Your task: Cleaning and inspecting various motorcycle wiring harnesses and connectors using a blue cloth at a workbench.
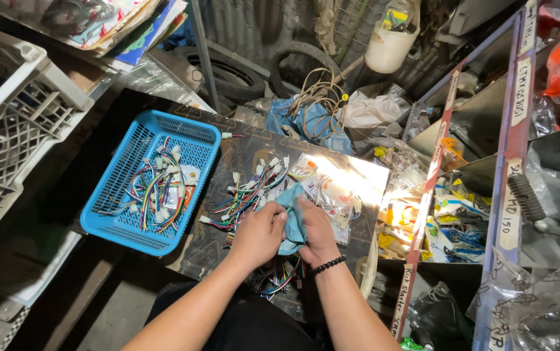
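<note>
Both of my hands meet over a dark board [241, 146] at the lower middle of the view. My left hand [258, 235] and my right hand [315, 235] together grip a light blue cloth [291, 211], which is bunched between the fingers. A black bead bracelet [328, 264] circles my right wrist. Just beyond the hands lies a heap of multicoloured wire harnesses with white plugs [248, 192]. More wires [278, 279] show under my wrists. Clear plastic bags of parts [332, 188] lie to the right of the cloth, lit brightly.
A blue plastic basket [120, 166] holding more wire harnesses sits left of the board. A white crate [13, 123] stands at far left. Shelf compartments [510, 162] with bagged parts fill the right side. Tyres [221, 75], a coiled cable [315, 97] and a white jug [390, 42] crowd the back.
</note>
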